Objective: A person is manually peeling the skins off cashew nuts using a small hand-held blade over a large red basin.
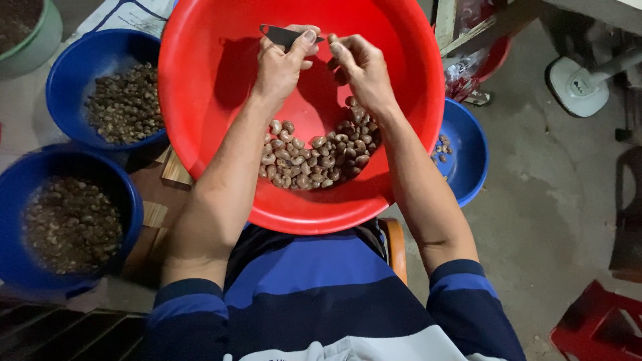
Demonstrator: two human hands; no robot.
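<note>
While working up at twelve o'clock of the red basin [221,67], hold both hands low over its bowl, so that anything dropped lands inside and not on the floor.

Left hand [281,67]: fingers [307,37] clenched on a thin dark blade [277,33], tip pointing out toward nine o'clock. Grip it short, thumb near the working edge, for small controlled strokes rather than long ones. Angle the edge away from the other hand's fingertips.

Right hand [364,70]: fingers pinched together on something small, seemingly a single nut [332,39], just beside the blade; too small to tell more. Pinch lightly, since a hard squeeze would probably crack the kernel. Turn the nut against the blade instead of chasing it with the blade.

Heap of nuts [314,157] at six o'clock in the basin, under the right forearm, within easy reach. Take one at a time from the top of the heap.

Sorting places close by: two blue bowls holding brown pieces at nine o'clock [73,80] and eight o'clock [20,180] of the basin, a third blue bowl [468,154] with only a few pieces at three o'clock. Best not to mix what goes in each.
</note>
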